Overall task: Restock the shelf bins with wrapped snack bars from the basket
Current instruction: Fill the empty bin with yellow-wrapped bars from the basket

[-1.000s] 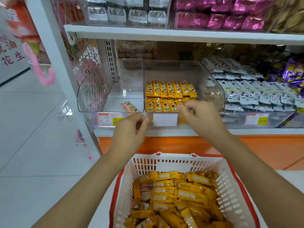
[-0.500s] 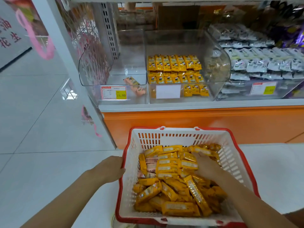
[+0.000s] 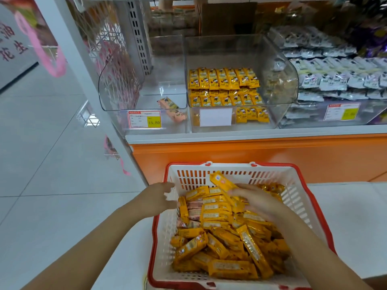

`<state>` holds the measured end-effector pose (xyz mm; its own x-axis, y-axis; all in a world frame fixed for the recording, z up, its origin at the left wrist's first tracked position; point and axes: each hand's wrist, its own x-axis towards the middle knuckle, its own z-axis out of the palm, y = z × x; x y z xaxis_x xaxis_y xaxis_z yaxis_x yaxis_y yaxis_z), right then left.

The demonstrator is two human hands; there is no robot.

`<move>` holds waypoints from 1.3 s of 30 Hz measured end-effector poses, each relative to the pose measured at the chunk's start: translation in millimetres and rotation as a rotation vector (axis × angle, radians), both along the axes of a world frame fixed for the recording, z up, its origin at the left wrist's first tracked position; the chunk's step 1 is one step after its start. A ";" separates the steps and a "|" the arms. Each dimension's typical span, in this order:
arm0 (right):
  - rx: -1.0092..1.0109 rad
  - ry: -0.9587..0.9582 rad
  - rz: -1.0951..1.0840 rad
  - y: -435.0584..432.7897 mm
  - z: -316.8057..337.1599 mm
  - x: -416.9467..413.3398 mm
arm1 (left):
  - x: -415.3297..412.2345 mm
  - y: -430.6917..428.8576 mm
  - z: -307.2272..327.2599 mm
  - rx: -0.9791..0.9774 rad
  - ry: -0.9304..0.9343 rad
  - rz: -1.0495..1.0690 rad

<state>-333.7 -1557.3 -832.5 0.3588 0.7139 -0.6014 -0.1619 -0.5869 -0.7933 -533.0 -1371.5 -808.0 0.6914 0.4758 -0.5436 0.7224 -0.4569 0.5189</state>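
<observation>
A white basket with a red rim [image 3: 314, 197] stands on the floor below me, heaped with yellow wrapped snack bars [image 3: 219, 245] and a few pink ones. My right hand [image 3: 257, 200] is inside it, closed on a yellow bar [image 3: 222, 182] whose end sticks up toward the far wall. My left hand [image 3: 157, 197] hovers at the basket's left rim, fingers apart, holding nothing. On the shelf, the middle clear bin [image 3: 280, 59] holds neat rows of yellow bars [image 3: 224, 80]. The left clear bin [image 3: 117, 88] holds two pink bars [image 3: 171, 108].
A third bin [image 3: 368, 114] at the right is full of white-wrapped snacks. Price tags [image 3: 144, 119] sit on the bin fronts. An orange base panel [image 3: 251, 155] runs under the shelf. A white upright post [image 3: 88, 86] and tiled floor [image 3: 52, 164] lie to the left.
Both hands came down from the bin fronts to the basket. My right hand dug into the bars and now lifts one; my left hand moved onto the basket's left rim.
</observation>
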 end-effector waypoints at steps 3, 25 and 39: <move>0.256 0.596 -0.156 5.7 20.6 -11.4 | 9.4 -2.6 13.9 -0.334 -0.257 0.118; 0.302 0.093 -0.050 5.0 53.0 -31.0 | 50.9 -17.1 39.7 -0.535 -0.446 0.357; 0.393 -0.220 -0.021 -2.0 57.9 -18.8 | 70.9 -21.8 63.9 -0.364 -0.561 0.211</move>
<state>-352.6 -1559.3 -774.7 0.4644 0.8641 -0.1940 0.0272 -0.2329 -0.9721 -462.1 -1393.3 -744.1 0.8270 0.4864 -0.2820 0.3548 -0.0626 0.9328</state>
